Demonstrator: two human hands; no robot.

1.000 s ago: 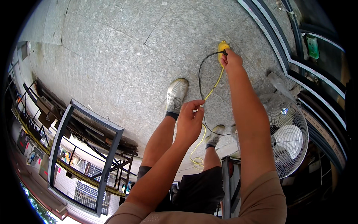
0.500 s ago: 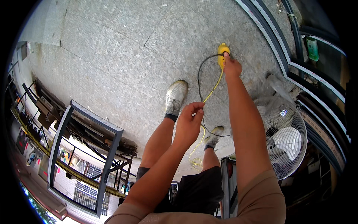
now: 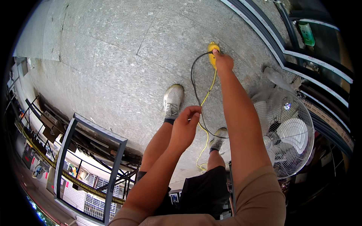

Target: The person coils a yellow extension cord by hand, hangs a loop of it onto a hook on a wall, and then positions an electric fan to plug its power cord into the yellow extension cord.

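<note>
My right hand (image 3: 223, 61) grips a yellow extension socket (image 3: 212, 60), its thumb lying on top by the black plug seated in it. A black cord (image 3: 192, 73) loops left from that plug and runs down toward the fan. From the socket's lower end a yellow cord (image 3: 209, 88) leads down to my left hand (image 3: 186, 126), whose thumb and index finger are closed around it. Below that hand the yellow cord hangs on and coils loosely near my right leg. Part of the socket is covered by my right fingers.
A standing fan (image 3: 284, 133) in a wire cage is at the right. Dark metal frames (image 3: 281, 56) curve along the upper right, with a green packet (image 3: 307, 34) among them. At lower left stands a rectangular metal frame (image 3: 122, 150). My shoe (image 3: 173, 98) is on the grey floor (image 3: 109, 56).
Both hands, with the socket and cords, have shifted slightly left in the picture as the view moved. My hold on the socket and on the yellow cord looks the same.
</note>
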